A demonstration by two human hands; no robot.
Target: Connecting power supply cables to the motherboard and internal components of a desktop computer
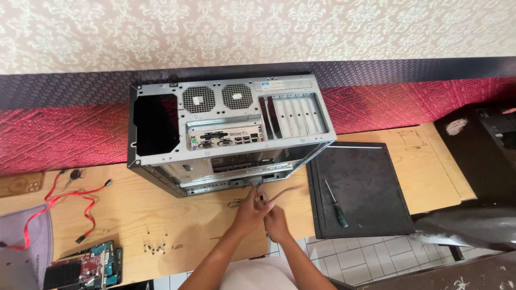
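An open grey desktop computer case (226,126) lies on a wooden board (177,215), its rear panel with fan grilles and ports facing up at me. Both hands are together just in front of the case's open side. My left hand (250,209) and my right hand (276,221) pinch thin cables (279,192) that run out of the case's lower edge. The fingertips overlap, so I cannot tell exactly which wire each hand has.
A black side panel (371,177) lies to the right with a green-handled screwdriver (336,204) on it. Red cables (64,201), small screws (155,246) and a circuit board (83,268) lie at the left. A phone (21,183) sits far left; a dark chair (473,225) at right.
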